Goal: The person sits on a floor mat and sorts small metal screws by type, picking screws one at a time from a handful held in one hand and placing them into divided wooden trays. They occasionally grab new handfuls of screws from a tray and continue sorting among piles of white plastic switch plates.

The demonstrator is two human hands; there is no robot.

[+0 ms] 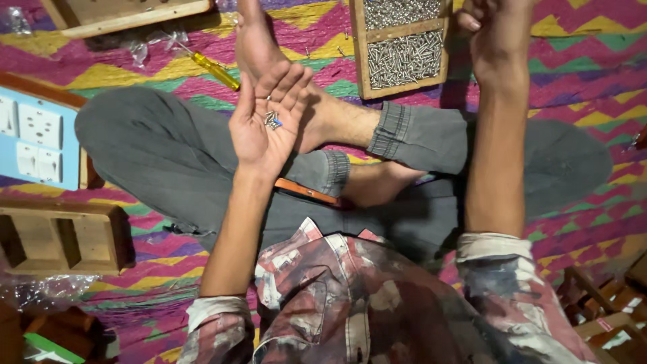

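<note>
I sit cross-legged on a zigzag-patterned mat. My left hand (264, 125) is held palm up over my crossed legs, fingers slightly apart, with a few small metal screws (272, 120) lying in the palm. My right hand (488, 34) is stretched forward to the top edge of the view, next to a wooden tray (358, 54) whose compartments are filled with screws. Its fingers are curled and partly cut off by the frame, so anything in them is hidden.
A yellow-handled screwdriver (214, 70) lies on the mat beyond my knee. A wooden box with a blue-and-white switch plate (37, 138) and an open wooden frame (60, 236) sit at the left. An orange-handled tool (306, 192) pokes from under my leg. More wooden boxes (606, 317) stand bottom right.
</note>
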